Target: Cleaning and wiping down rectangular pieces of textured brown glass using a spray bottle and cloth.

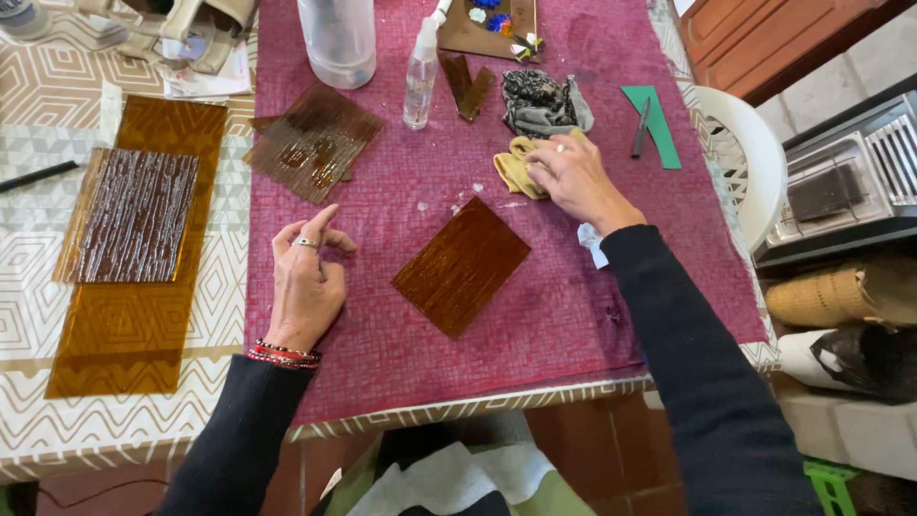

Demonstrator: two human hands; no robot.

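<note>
On the maroon mat [401, 334], the right hand [571, 178] is pressed down on a yellow cloth [514, 164], fingers curled around its edge. Left hand [306, 277] rests loosely open beside the amber glass square [460, 266], not touching it, holding nothing. Spray bottle [420, 76] stands further back, near another glass piece [313, 141].

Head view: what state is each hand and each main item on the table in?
Left hand: empty, resting loosely curled on the magenta cloth.
Right hand: grip on the yellow rag.
Amber glass square: flat, untouched, between the hands.
Spray bottle: upright, capped.
Textured glass piece: flat, wet-looking.
Dark patterned rag: crumpled.
</note>
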